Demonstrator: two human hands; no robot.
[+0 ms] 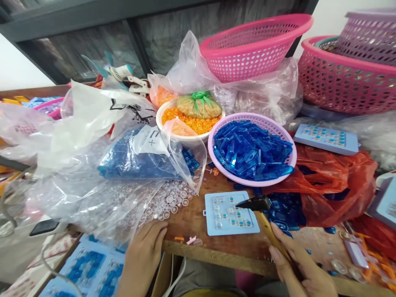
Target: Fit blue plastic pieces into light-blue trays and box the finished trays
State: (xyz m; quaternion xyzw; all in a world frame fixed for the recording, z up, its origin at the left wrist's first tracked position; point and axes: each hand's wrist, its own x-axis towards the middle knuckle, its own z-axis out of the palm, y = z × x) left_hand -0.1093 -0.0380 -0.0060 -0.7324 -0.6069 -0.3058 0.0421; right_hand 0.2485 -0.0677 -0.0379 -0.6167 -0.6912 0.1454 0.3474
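My right hand is wrapped round the wooden handle of a small hammer. The hammer's dark head hangs over the right edge of a light blue tray holding several small parts. My left hand rests on the wooden table edge, fingers curled down beside a heap of clear plastic rings; what it holds, if anything, is hidden. A lilac basket full of blue plastic pieces stands just behind the tray.
A clear bag of blue pieces lies at left among crumpled plastic. A white bowl of orange rings sits behind. Pink baskets are stacked at the back right. A red bag and another blue tray lie right.
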